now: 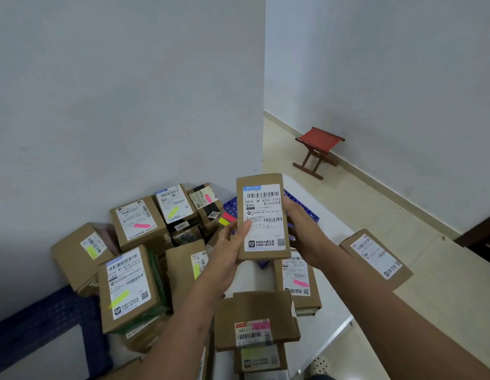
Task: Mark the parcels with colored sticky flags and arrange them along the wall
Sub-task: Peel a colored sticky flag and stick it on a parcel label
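Parcels counted: about a dozen brown cardboard boxes in sight, each with a white shipping label; some are half hidden, so the count is rough.
Flags: yellow strips on four labels, pink strips on four; a loose yellow and pink flag pad (227,218) lies on the blue perforated tray (301,204).
Held parcel (263,216): slim, upright, its label facing me, barcodes at top and middle, a QR code low right, no flag on it.
Where: raised above the white surface (331,305), just in front of the tray, the wall (128,91) behind.
Unflagged parcel (375,256): lies at the surface's right edge.
Left hand (227,252): grip clamped on the parcel's lower left edge, thumb across the label.
Right hand (304,226): grip curled behind the right edge.
Stool (319,148): one, red, by the far wall.
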### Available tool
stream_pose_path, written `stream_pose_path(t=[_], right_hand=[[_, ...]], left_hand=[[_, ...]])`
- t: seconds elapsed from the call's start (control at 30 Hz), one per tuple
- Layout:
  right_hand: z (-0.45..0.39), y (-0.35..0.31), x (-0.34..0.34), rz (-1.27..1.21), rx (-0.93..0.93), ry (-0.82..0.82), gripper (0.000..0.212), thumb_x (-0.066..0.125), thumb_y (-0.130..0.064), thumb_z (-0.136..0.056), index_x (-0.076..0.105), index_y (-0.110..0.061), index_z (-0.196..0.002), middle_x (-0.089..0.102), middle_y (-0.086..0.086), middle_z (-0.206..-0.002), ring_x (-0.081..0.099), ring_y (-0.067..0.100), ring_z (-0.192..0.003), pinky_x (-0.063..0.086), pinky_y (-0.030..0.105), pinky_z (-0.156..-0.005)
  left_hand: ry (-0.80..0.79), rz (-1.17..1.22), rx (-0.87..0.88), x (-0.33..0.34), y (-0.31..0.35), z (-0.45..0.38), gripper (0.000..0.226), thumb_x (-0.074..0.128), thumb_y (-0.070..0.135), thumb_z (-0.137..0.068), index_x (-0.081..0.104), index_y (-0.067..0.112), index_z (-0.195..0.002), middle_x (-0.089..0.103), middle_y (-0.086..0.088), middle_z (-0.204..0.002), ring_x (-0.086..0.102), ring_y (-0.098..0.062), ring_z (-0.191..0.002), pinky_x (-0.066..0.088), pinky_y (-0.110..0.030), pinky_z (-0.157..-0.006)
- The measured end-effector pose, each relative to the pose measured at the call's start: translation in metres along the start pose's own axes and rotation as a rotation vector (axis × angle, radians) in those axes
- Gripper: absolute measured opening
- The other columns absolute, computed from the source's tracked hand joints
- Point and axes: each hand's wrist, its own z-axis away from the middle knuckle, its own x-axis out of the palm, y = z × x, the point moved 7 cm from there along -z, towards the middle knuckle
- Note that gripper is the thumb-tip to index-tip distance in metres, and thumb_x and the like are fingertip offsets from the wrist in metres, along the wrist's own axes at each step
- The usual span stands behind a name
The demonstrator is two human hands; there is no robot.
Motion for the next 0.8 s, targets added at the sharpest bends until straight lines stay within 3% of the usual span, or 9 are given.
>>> stream_pose_path(t=[0.07,0.17,0.23,0.37,0.5,0.67,0.8], right_hand=[[-0.002,0.005,-0.002,-0.025,-0.021,0.037,0.056,0.059,-0.068,-0.083,0.054,-0.033,-0.127,0.072,-0.001,-0.107,0.069,0.020,-0.095,0.054,0.036,-0.073],[-0.003,0.005,0.000,-0.053,-0.029,0.023,0.059,0.061,-0.066,-0.082,0.052,-0.033,-0.131,0.071,0.002,-0.114,0.068,0.022,-0.105,0.054,0.028,-0.061],[-0.003,0.003,0.000,-0.063,-0.035,0.016,0.055,0.059,-0.062,-0.086,0.051,-0.031,-0.131,0.071,0.003,-0.114,0.069,0.021,-0.103,0.051,0.024,-0.056],[-0.005,0.002,0.000,-0.100,-0.042,-0.001,0.048,0.055,-0.055,-0.092,0.050,-0.028,-0.132,0.070,0.009,-0.116,0.068,0.007,-0.069,0.049,0.020,-0.050],[-0.008,0.002,-0.005,-0.085,-0.034,0.014,0.048,0.054,-0.056,-0.092,0.051,-0.029,-0.131,0.072,0.001,-0.111,0.070,0.020,-0.101,0.054,0.028,-0.064],[-0.013,0.007,-0.012,-0.052,-0.029,0.009,0.046,0.056,-0.051,-0.093,0.048,-0.030,-0.133,0.071,-0.001,-0.112,0.071,0.017,-0.097,0.056,0.029,-0.069],[-0.018,0.017,-0.025,-0.087,-0.017,-0.008,0.051,0.065,-0.038,-0.090,0.044,-0.027,-0.135,0.070,0.007,-0.117,0.072,0.020,-0.094,0.057,0.028,-0.065]], left_hand=[[0.026,0.020,0.011,-0.002,-0.003,-0.002,0.081,0.076,0.041,-0.076,0.038,0.016,-0.143,0.072,-0.009,-0.117,0.069,-0.028,-0.108,0.051,-0.051,-0.099],[0.041,0.033,0.013,-0.003,-0.006,-0.003,0.082,0.076,0.040,-0.076,0.036,0.016,-0.144,0.071,-0.011,-0.118,0.069,-0.029,-0.109,0.051,-0.052,-0.098],[0.043,0.040,0.017,-0.003,-0.006,-0.005,0.081,0.075,0.039,-0.077,0.036,0.016,-0.144,0.071,-0.011,-0.117,0.069,-0.029,-0.108,0.053,-0.049,-0.095],[0.045,0.036,0.039,-0.002,-0.006,-0.009,0.082,0.077,0.041,-0.075,0.037,0.017,-0.143,0.070,-0.010,-0.121,0.069,-0.029,-0.108,0.054,-0.047,-0.092],[0.043,0.029,0.042,0.001,-0.008,-0.012,0.083,0.076,0.041,-0.074,0.037,0.017,-0.143,0.071,-0.010,-0.119,0.069,-0.028,-0.108,0.054,-0.048,-0.094],[0.053,0.013,0.035,0.007,-0.012,-0.017,0.082,0.077,0.043,-0.075,0.037,0.019,-0.142,0.070,-0.009,-0.120,0.070,-0.026,-0.106,0.054,-0.048,-0.093],[0.106,-0.095,0.029,0.004,-0.018,-0.023,0.083,0.079,0.063,-0.068,0.048,0.027,-0.136,0.060,-0.007,-0.134,0.068,-0.022,-0.111,0.055,-0.044,-0.092]])
